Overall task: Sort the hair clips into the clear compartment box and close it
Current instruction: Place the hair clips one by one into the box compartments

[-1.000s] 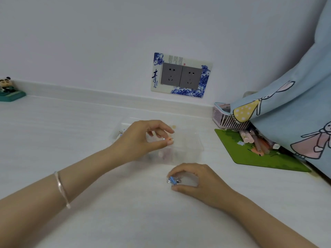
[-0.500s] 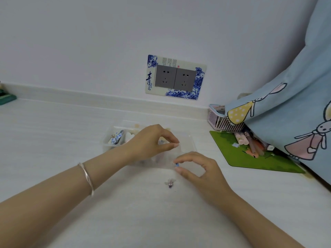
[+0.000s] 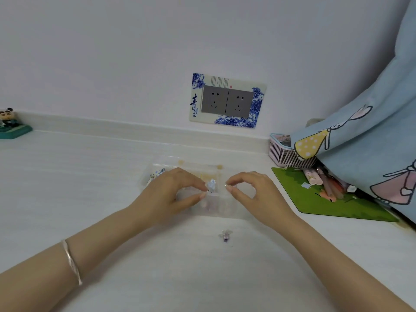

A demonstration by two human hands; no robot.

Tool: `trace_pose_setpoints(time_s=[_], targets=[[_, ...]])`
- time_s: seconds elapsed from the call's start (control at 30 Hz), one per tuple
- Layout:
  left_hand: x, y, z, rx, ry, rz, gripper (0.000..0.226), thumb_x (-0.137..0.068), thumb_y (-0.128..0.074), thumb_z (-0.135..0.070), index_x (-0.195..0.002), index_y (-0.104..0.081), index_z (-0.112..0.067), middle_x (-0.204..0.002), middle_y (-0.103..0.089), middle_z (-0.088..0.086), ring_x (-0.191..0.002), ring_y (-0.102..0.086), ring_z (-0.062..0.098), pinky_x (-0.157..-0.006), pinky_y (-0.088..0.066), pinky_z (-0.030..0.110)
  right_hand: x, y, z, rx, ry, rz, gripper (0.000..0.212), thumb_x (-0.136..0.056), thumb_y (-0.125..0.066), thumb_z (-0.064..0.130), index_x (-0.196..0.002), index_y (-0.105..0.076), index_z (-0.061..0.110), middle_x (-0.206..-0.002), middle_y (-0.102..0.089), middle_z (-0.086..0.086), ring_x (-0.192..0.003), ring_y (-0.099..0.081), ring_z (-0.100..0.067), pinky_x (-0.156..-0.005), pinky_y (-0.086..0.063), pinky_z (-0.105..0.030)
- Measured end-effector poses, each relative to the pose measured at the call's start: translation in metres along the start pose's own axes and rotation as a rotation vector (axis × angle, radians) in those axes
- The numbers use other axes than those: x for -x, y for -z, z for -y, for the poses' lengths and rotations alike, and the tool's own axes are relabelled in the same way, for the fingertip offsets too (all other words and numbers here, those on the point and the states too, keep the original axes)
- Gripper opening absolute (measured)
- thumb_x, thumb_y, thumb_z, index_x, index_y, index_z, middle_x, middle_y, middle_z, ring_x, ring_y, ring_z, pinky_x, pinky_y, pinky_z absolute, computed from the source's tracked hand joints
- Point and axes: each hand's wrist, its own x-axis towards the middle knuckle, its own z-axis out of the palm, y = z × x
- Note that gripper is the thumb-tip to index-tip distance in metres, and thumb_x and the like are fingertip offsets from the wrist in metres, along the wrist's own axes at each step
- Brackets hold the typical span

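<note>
The clear compartment box (image 3: 238, 210) lies open on the white table, with both hands over it. My left hand (image 3: 171, 192) pinches a pale blue hair clip (image 3: 211, 185) between thumb and forefinger above the box's middle. Just right of that clip, my right hand (image 3: 252, 192) has thumb and forefinger tips together and I see nothing in them. Several clips lie in the box: a patterned blue one (image 3: 157, 174) at the left end and pinkish ones (image 3: 211, 206) near the front. A small purple clip (image 3: 225, 235) lies loose on the table in front of the box.
To the right are a green mat (image 3: 315, 203) with pens (image 3: 324, 183), a pink basket (image 3: 281, 154) and a hanging blue cartoon cloth (image 3: 364, 154). On the wall behind is a double socket (image 3: 227, 102). A small figurine (image 3: 9, 124) stands far left.
The right hand lifted a blue clip from the table up to the box, leaving the purple clip behind. The blue clip now sits at the left hand's fingertips.
</note>
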Motion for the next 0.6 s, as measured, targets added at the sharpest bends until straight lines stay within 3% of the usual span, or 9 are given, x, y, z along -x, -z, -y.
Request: trace_pose_setpoints(time_s=[0.1, 0.23, 0.33, 0.4, 0.5, 0.6], targets=[[0.001, 0.001, 0.0, 0.007, -0.005, 0.007, 0.018, -0.085, -0.064, -0.031, -0.099, -0.071, -0.023, -0.104, -0.069, -0.016, -0.101, -0.058, 0.002, -0.09, -0.044, 0.023, 0.003, -0.001, -0.002, -0.067, -0.029, 0.005, 0.008, -0.086, -0.06, 0.039, -0.089, -0.067, 0.036, -0.093, -0.065, 0.028, -0.1, -0.053, 0.008, -0.09, -0.029, -0.005], [0.004, 0.001, -0.001, 0.016, 0.0, 0.009, 0.02, -0.085, -0.064, -0.029, -0.103, -0.07, -0.022, -0.107, -0.068, -0.014, -0.104, -0.058, 0.004, -0.092, -0.046, 0.03, 0.014, 0.004, 0.0, -0.089, 0.056, -0.078, 0.008, -0.086, -0.065, 0.025, -0.093, -0.07, 0.025, -0.1, -0.069, 0.019, -0.102, -0.058, 0.001, -0.098, -0.039, -0.025], [0.007, 0.001, -0.002, 0.026, -0.004, 0.032, 0.024, -0.085, -0.063, -0.031, -0.108, -0.068, -0.024, -0.109, -0.068, -0.014, -0.105, -0.058, 0.004, -0.091, -0.046, 0.03, 0.032, 0.011, 0.006, -0.085, 0.216, -0.115, 0.008, -0.083, -0.069, 0.023, -0.091, -0.071, 0.02, -0.097, -0.07, 0.015, -0.097, -0.062, 0.001, -0.091, -0.046, -0.023], [0.009, 0.001, -0.003, 0.037, 0.004, 0.054, 0.026, -0.085, -0.063, -0.034, -0.11, -0.066, -0.027, -0.109, -0.067, -0.015, -0.105, -0.057, 0.002, -0.09, -0.046, 0.029, 0.047, 0.01, 0.008, -0.105, 0.235, -0.016, 0.013, -0.083, -0.067, 0.029, -0.093, -0.072, 0.021, -0.097, -0.07, 0.016, -0.095, -0.063, 0.003, -0.088, -0.046, -0.016], [0.012, -0.003, -0.007, 0.048, -0.024, 0.067, 0.027, -0.085, -0.064, -0.03, -0.112, -0.064, -0.027, -0.113, -0.065, -0.014, -0.108, -0.055, 0.002, -0.092, -0.045, 0.027, 0.061, 0.004, 0.009, -0.107, 0.08, 0.202, 0.027, -0.082, -0.065, 0.043, -0.109, -0.065, 0.04, -0.108, -0.065, 0.03, -0.104, -0.056, 0.013, -0.09, -0.038, -0.005], [0.012, -0.008, -0.012, 0.023, -0.1, 0.079, 0.028, -0.084, -0.067, -0.025, -0.112, -0.065, -0.022, -0.121, -0.062, -0.012, -0.115, -0.049, 0.0, -0.099, -0.039, 0.02, 0.061, -0.007, 0.008, -0.064, 0.054, 0.296, 0.033, -0.083, -0.066, 0.04, -0.116, -0.061, 0.041, -0.114, -0.064, 0.028, -0.107, -0.054, 0.013, -0.093, -0.04, -0.009]])
